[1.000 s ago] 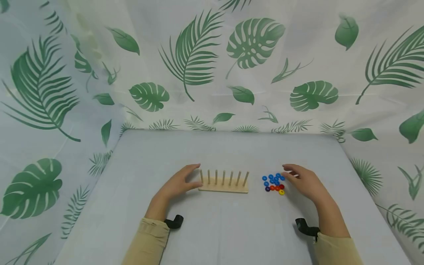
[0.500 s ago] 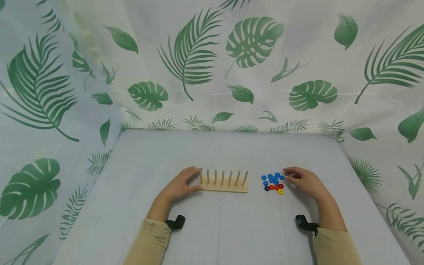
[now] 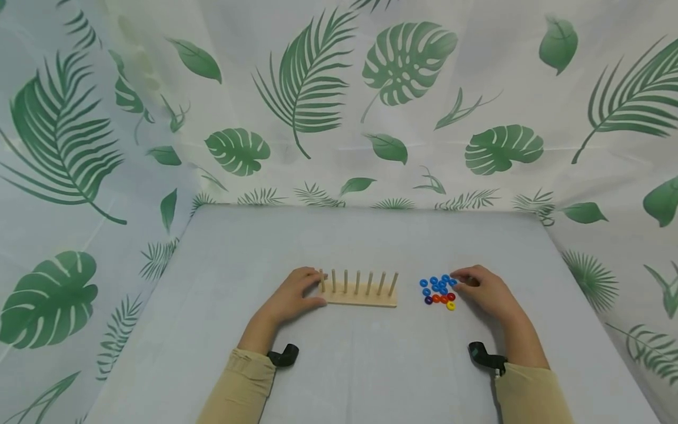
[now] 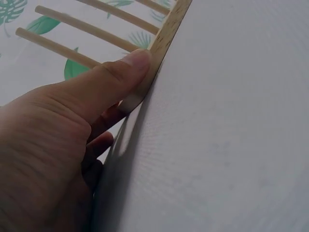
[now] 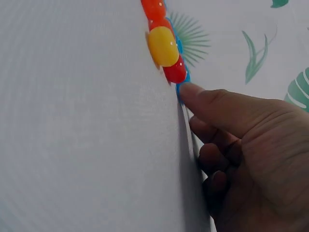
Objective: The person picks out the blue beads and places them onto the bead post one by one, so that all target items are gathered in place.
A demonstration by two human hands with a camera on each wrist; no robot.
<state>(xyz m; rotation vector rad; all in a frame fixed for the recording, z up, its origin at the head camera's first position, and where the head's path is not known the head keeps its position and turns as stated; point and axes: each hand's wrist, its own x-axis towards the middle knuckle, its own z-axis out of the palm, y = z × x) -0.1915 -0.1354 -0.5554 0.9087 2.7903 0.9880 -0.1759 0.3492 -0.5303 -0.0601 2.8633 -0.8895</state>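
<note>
A wooden peg board [image 3: 360, 299] with several upright pegs lies mid-table in the head view. My left hand [image 3: 286, 297] grips its left end, thumb [image 4: 137, 60] against the front edge and the other fingers behind. To the right lies a loose cluster of small beads: several blue ones [image 3: 435, 287], a dark purple one [image 3: 428, 300], two orange ones [image 3: 436, 298], a red one [image 3: 451, 297] and a yellow one [image 3: 451, 306]. At the cluster's right side, my right hand [image 3: 487, 294] pinches a blue bead [image 5: 181, 90] between thumb and forefinger; the forefinger is hidden in the right wrist view.
A pale cloth covers the table [image 3: 349, 365]. Leaf-printed curtains [image 3: 323, 94] rise behind it and along both sides. Black wrist camera mounts [image 3: 286, 355] stick out inward from both sleeves.
My left hand has moved right and closed on the end of the peg board. The right thumb and forefinger have come down and together at a blue bead. Board and beads stay in place.
</note>
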